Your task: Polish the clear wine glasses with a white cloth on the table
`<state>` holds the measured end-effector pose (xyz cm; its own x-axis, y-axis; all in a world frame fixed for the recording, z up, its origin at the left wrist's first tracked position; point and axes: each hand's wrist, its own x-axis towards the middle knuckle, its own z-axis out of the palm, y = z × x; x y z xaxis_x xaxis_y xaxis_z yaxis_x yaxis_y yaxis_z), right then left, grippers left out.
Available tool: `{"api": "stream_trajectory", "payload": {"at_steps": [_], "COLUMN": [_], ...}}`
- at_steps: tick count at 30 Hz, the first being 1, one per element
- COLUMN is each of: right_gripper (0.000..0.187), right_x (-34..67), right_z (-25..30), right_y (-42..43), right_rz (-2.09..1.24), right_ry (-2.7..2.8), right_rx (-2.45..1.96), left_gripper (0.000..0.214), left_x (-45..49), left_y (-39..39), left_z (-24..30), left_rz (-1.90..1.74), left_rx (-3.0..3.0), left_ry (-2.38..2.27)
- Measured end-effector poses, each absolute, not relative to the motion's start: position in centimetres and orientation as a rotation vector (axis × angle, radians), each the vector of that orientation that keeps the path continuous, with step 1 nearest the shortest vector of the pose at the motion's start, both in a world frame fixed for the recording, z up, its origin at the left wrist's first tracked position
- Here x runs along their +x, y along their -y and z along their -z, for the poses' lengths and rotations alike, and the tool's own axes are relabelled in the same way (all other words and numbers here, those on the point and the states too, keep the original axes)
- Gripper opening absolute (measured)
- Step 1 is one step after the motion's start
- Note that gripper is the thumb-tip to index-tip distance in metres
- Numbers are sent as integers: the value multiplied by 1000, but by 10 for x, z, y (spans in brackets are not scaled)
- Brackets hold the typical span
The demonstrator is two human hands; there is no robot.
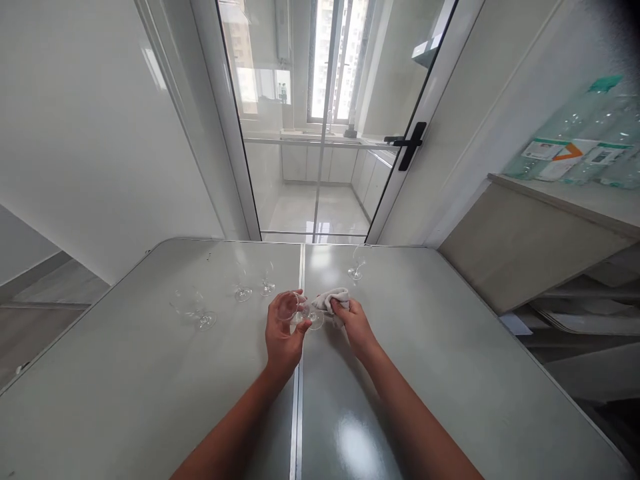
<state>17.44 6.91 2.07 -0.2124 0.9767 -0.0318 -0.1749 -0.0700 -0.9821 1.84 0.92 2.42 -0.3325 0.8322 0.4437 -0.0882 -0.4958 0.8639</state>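
My left hand (284,333) is closed round the bowl of a small stemmed glass (289,307), which is tilted on its side with its foot pointing right. In my right hand (355,323) is a bunched white cloth (332,300), gripped between thumb and fingers close beside the glass's foot. Whether the cloth touches the foot I cannot tell. Both hands are above the middle of the table, near its seam.
On the grey-green table (200,400) stand a large wine glass (204,320) at left, two smaller stemmed glasses (243,293) (268,287) behind my left hand, and another stemmed glass (355,272) at the back right. A glass door (320,187) lies beyond; bottles (575,150) sit on a right-hand shelf.
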Motion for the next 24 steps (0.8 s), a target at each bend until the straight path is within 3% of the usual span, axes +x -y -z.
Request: {"api": "stream_trajectory", "payload": {"at_steps": [7,14,24], "right_gripper": [45,42,40], "right_x": [178,152,162], "right_z": [-14,-18,-4], "right_y": [-74,-54,-69], "right_rz": [-1317,-1871,-1401], "right_ry": [1056,1033,1322], "right_rx": [-1072,-806,-1155], "left_gripper": [61,60,63], "left_x": [19,22,25], "left_y": [-7,-5,-4], "left_z": [-16,-11,-4], "left_rz": [-1952,-1884,-1829], "left_rx": [1356,1346,1429], "left_ry": [-1089,-996,-1062]}}
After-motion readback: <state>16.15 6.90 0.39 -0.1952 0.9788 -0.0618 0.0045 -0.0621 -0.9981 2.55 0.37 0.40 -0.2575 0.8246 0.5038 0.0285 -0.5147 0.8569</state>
